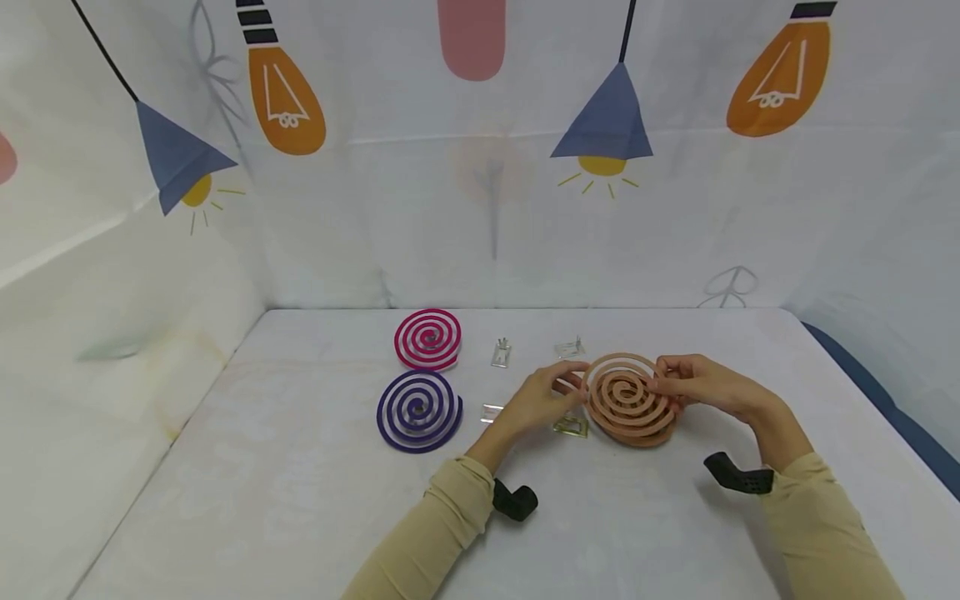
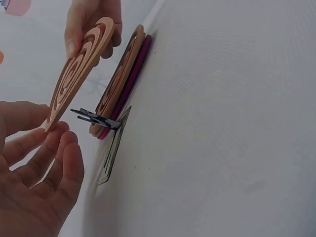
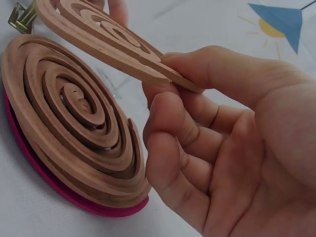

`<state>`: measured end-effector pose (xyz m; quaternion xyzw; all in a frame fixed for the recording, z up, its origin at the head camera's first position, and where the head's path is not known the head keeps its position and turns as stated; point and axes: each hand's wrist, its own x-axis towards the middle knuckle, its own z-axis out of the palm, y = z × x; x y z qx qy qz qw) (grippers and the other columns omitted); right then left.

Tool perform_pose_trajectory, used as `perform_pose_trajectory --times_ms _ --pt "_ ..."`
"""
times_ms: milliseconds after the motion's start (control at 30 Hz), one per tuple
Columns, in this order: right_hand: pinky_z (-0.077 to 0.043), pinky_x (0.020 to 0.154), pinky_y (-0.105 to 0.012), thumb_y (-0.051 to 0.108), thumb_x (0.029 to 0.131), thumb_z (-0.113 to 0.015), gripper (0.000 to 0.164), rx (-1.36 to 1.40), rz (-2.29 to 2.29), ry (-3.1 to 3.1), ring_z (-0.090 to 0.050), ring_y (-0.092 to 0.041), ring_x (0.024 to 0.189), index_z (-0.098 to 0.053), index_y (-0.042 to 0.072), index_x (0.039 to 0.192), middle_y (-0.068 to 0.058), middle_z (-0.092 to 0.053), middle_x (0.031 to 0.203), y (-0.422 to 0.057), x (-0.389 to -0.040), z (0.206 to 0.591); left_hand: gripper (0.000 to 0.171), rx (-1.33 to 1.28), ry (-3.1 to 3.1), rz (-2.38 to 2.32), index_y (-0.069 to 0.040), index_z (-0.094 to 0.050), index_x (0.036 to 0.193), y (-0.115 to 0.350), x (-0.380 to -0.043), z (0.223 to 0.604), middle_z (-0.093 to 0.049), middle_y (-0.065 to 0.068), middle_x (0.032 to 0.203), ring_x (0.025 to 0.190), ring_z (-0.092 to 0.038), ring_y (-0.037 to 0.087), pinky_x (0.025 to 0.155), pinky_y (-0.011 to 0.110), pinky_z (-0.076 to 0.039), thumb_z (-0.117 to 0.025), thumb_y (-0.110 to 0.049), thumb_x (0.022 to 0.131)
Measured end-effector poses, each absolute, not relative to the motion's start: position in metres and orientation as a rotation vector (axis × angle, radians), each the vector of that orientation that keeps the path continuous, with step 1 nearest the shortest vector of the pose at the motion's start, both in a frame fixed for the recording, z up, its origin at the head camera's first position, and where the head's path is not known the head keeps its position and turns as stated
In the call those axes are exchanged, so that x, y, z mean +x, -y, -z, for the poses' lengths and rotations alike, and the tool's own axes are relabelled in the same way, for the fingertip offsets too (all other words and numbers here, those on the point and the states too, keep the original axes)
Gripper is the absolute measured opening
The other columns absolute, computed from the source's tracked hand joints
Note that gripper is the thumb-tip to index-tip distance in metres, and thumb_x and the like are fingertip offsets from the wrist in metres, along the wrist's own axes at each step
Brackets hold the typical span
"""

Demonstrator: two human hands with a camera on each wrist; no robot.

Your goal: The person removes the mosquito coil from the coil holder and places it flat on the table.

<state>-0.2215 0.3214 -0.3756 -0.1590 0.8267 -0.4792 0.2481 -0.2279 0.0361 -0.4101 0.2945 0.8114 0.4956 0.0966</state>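
Observation:
Both hands hold a brown mosquito coil (image 3: 98, 47) tilted above a stack. My left hand (image 1: 542, 398) pinches its left edge between thumb and fingers, seen closely in the left wrist view. On the opposite rim, my right hand (image 1: 708, 387) grips with thumb and index finger, its other fingers curled below. Underneath lies another brown mosquito coil (image 3: 54, 158), or a nested pair, with a magenta coil (image 3: 89, 207) at the bottom. A gold metal coil stand (image 1: 572, 427) with a raised prong sits beside the stack, near my left hand.
Left of the hands, a magenta coil (image 1: 428, 337) lies behind a dark purple coil (image 1: 417, 408) on the white table (image 1: 285, 500). Silver stands (image 1: 501, 354) lie between them and the brown coils, one partly behind the left hand. A printed white cloth (image 1: 420, 217) rises at the back.

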Motion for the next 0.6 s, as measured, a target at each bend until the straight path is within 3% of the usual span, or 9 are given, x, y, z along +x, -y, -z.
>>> perform_pose_trajectory --times_ms 600 --pt "-0.052 0.064 -0.034 0.026 0.095 -0.056 0.029 -0.377 1.207 -2.33 -0.06 -0.013 0.066 -0.051 -0.002 0.093 0.003 -0.06 0.074 -0.3227 -0.2225 0.3785 0.044 0.846 -2.416 -1.308 -0.013 -0.05 0.136 -0.037 -0.2256 0.4132 -0.062 0.007 0.121 0.109 -0.062 0.023 0.09 0.024 -0.048 -0.056 -0.023 0.094"
